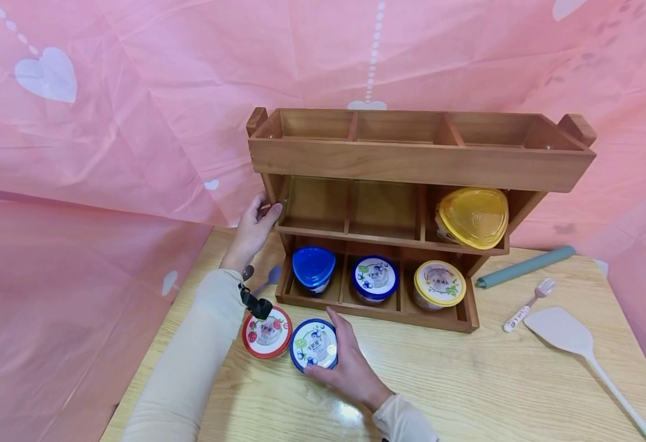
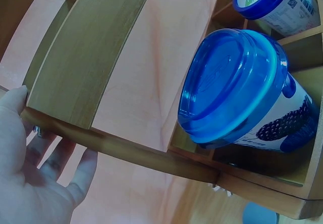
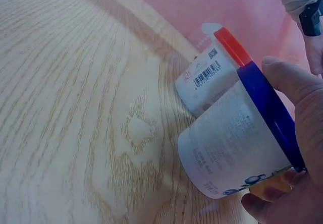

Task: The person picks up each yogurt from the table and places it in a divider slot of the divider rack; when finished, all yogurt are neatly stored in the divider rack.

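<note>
A three-tier wooden rack [image 1: 411, 162] stands on the table. My left hand [image 1: 253, 228] grips its left side panel [image 2: 86, 57], thumb on the front edge and fingers behind. My right hand [image 1: 350, 368] holds a blue-lidded yoghurt cup [image 1: 313, 344] standing on the table in front of the rack; thumb and fingers curl round its lid rim [image 3: 270, 108]. A red-lidded cup [image 1: 266, 331] stands touching it on the left. The bottom tier holds a blue dome-lidded cup [image 2: 232, 88], a blue-rimmed cup [image 1: 375, 277] and a yellow-rimmed cup [image 1: 439, 283].
A yellow-lidded cup [image 1: 473, 216] lies in the middle tier's right bay; the top tier's bays hold nothing. Right of the rack lie a green roll [image 1: 524, 266], a small fork [image 1: 530, 304] and a pale spatula [image 1: 572, 337]. A spoon [image 1: 268, 279] lies by my left wrist. Pink sheeting surrounds the table.
</note>
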The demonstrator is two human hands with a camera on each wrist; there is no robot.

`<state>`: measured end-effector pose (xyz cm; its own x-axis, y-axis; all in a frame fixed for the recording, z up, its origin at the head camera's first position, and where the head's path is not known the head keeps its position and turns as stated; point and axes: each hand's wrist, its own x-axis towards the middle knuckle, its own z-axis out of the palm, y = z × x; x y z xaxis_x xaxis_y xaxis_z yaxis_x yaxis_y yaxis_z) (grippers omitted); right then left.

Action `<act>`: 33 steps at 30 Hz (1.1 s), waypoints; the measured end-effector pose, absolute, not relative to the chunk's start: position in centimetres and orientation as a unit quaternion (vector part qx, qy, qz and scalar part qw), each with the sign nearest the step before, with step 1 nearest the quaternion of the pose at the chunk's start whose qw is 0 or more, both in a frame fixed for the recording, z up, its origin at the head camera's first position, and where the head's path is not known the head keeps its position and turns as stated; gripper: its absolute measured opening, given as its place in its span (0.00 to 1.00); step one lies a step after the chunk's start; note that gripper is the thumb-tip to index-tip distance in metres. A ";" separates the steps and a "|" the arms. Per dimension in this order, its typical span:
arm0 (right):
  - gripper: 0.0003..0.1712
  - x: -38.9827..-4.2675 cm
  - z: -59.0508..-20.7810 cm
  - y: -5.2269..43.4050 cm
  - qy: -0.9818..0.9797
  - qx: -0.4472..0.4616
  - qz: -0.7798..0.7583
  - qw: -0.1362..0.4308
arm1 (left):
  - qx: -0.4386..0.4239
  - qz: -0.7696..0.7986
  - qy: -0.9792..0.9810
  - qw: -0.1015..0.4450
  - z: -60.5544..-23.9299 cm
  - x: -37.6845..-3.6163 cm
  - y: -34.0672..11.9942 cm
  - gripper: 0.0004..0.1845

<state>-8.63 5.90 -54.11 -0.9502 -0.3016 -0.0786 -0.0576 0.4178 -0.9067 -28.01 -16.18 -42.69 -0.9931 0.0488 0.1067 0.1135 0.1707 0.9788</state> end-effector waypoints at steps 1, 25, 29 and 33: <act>0.67 -8.6 -54.1 5.9 0.835 -0.107 -0.528 0.115 | -0.052 -0.641 -0.765 0.025 -42.7 -28.0 -16.2 0.27; 0.65 -8.1 -54.4 6.0 0.840 -0.107 -0.511 0.144 | -0.054 -0.641 -0.765 0.025 -42.7 -28.0 -16.2 0.27; 0.65 -8.0 -53.9 6.4 0.841 -0.098 -0.517 0.124 | -0.054 -0.641 -0.766 0.025 -42.7 -28.0 -16.1 0.26; 0.65 -7.8 -52.8 7.1 0.840 -0.097 -0.528 0.079 | -0.046 -0.631 -0.774 0.020 -42.6 -27.9 -16.1 0.28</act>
<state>-7.82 7.09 -52.83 -0.9688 -0.2460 -0.0301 -0.0798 0.4246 -0.9019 -27.95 -16.12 -42.61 -0.9949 0.0466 0.0891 0.0966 0.1984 0.9754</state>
